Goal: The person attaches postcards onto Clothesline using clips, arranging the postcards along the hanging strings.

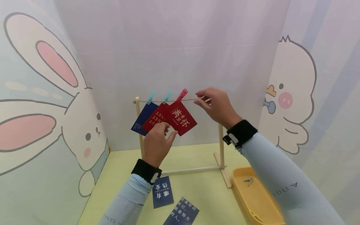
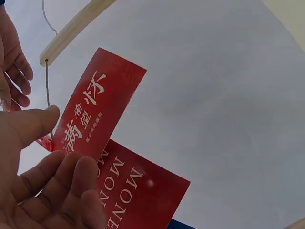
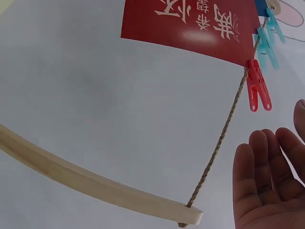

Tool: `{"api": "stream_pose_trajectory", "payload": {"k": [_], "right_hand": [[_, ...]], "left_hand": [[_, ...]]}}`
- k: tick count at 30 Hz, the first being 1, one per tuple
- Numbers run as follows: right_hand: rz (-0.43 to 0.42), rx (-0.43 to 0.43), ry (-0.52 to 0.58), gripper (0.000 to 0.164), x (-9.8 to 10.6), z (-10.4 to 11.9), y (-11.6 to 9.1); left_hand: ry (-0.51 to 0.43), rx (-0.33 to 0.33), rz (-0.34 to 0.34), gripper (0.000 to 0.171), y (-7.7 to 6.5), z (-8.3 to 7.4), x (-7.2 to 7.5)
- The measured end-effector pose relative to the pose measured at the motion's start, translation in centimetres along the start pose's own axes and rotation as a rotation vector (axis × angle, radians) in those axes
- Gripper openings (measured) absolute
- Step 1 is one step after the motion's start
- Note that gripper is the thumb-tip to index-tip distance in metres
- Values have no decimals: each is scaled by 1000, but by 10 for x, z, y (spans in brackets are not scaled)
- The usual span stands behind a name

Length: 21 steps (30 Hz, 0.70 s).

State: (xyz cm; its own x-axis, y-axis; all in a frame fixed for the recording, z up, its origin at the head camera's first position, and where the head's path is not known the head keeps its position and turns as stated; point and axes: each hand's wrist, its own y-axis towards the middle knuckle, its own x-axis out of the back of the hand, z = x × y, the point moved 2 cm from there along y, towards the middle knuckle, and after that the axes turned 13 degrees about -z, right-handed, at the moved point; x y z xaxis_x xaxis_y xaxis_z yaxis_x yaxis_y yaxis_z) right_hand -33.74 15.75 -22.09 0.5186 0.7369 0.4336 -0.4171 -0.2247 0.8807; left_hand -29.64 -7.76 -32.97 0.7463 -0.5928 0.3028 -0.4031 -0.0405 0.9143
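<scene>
A red card (image 1: 180,120) (image 2: 95,109) (image 3: 190,24) with white characters hangs from a string (image 1: 194,100) (image 3: 219,143) by a pink clip (image 1: 182,94) (image 3: 259,86). My left hand (image 1: 158,140) (image 2: 64,138) pinches the card's lower left end between thumb and fingertips. My right hand (image 1: 206,101) (image 3: 267,181) hovers by the right stretch of the string, just beyond the pink clip. In the right wrist view its fingers are relaxed, apart from the string and holding nothing.
The string spans a wooden rack (image 1: 221,143). Behind the front card hang another red card (image 1: 153,120) and a blue card (image 1: 143,117) on teal clips (image 1: 151,97). Two blue cards (image 1: 162,195) lie on the yellow table. A yellow tray (image 1: 257,203) at right holds a clip (image 1: 248,180).
</scene>
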Motion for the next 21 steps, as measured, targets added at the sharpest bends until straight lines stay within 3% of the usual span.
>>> {"api": "stream_pose_trajectory", "payload": {"k": [7, 14, 21], "right_hand": [[10, 0, -9, 33, 16, -6, -44], [36, 0, -25, 31, 27, -8, -84], [93, -48, -91, 31, 34, -11, -123]], "left_hand": [[13, -57, 82, 39, -26, -13, -8], [13, -100, 118, 36, -49, -25, -18], [15, -191, 211, 39, -75, -41, -33]]}}
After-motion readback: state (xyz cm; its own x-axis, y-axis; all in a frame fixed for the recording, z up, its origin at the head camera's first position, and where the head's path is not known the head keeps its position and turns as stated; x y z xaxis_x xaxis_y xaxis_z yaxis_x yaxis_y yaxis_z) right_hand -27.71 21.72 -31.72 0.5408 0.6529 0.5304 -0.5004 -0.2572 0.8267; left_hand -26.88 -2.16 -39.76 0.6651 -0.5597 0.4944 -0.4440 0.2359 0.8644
